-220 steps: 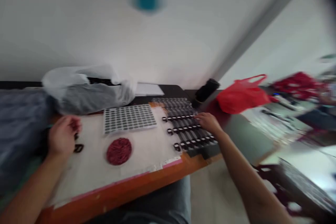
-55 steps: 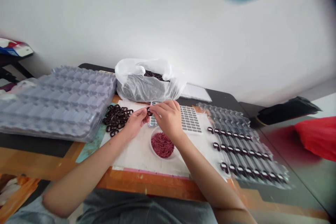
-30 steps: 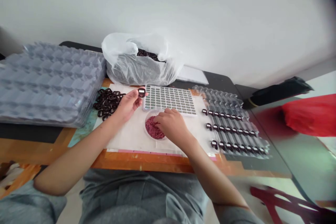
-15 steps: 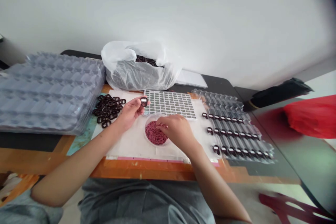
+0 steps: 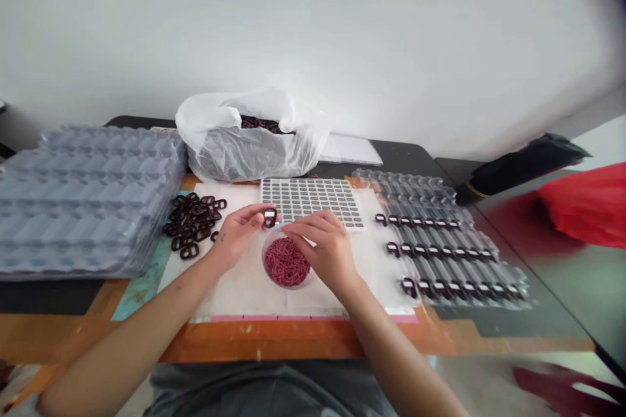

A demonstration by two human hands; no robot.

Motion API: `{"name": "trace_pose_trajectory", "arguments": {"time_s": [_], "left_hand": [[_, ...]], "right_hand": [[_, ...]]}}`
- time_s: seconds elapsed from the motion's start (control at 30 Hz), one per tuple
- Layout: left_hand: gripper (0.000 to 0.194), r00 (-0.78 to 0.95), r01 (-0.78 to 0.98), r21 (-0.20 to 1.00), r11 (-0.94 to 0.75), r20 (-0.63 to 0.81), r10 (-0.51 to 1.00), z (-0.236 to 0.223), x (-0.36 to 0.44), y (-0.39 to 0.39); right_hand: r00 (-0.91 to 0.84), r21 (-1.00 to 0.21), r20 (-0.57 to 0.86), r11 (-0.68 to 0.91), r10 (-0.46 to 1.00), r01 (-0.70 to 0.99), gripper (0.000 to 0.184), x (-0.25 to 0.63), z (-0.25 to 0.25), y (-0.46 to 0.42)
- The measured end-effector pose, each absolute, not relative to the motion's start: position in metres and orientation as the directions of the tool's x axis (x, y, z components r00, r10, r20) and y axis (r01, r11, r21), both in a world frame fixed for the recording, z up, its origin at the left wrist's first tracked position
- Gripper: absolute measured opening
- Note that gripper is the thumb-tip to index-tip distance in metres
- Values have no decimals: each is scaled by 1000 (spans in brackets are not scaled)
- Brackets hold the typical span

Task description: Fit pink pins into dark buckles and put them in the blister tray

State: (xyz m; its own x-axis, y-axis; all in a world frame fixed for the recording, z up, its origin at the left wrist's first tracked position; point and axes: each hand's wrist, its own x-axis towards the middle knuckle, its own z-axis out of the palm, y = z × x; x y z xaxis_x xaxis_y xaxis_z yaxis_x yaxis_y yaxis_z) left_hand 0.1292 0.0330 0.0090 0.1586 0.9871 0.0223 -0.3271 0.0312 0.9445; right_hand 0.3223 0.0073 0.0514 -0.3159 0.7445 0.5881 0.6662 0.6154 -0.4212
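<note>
My left hand point(image 5: 238, 231) pinches a small dark loop buckle with a white centre point(image 5: 269, 217) between finger and thumb. My right hand point(image 5: 321, 249) hangs just right of it, fingers reaching over the rim of a round clear dish point(image 5: 287, 262) heaped with thin red strands. Whether those fingers hold a strand is hidden. A loose heap of dark loop buckles point(image 5: 193, 221) lies left of my left hand. Behind both hands sits a flat grid tray of small grey rectangles point(image 5: 310, 201).
A stack of clear blister trays point(image 5: 83, 205) stands at left. On the right, a blister tray point(image 5: 440, 254) holds rows of dark buckles. A white plastic bag point(image 5: 244, 150) of buckles sits behind. Beyond lie a black roll point(image 5: 525, 172) and a red bag point(image 5: 584, 205).
My right hand has come up out of the red strands toward the dish rim and my left hand. My left hand still holds the buckle. The view has tilted slightly down.
</note>
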Motion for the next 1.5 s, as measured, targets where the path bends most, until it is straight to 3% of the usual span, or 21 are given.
{"name": "trace_pose_trajectory", "arguments": {"time_s": [0.17,0.5,0.9,1.17,1.5], "left_hand": [[45,174,-256,966,33,12,985,9,133,29],[45,191,-167,986,13,19,981,6,132,26],[42,225,-163,986,-20,57,973,13,133,26],[39,242,-124,991,-50,79,967,11,133,25],[40,226,-94,993,-72,91,970,6,131,25]], "right_hand": [[-202,-415,639,554,742,722,13,317,57,3],[-210,-336,661,534,720,776,14,319,51,3],[-152,-464,617,514,772,722,12,321,47,5],[-155,-365,712,550,684,751,13,319,50,1],[-190,-339,692,545,697,767,15,317,48,0]]}}
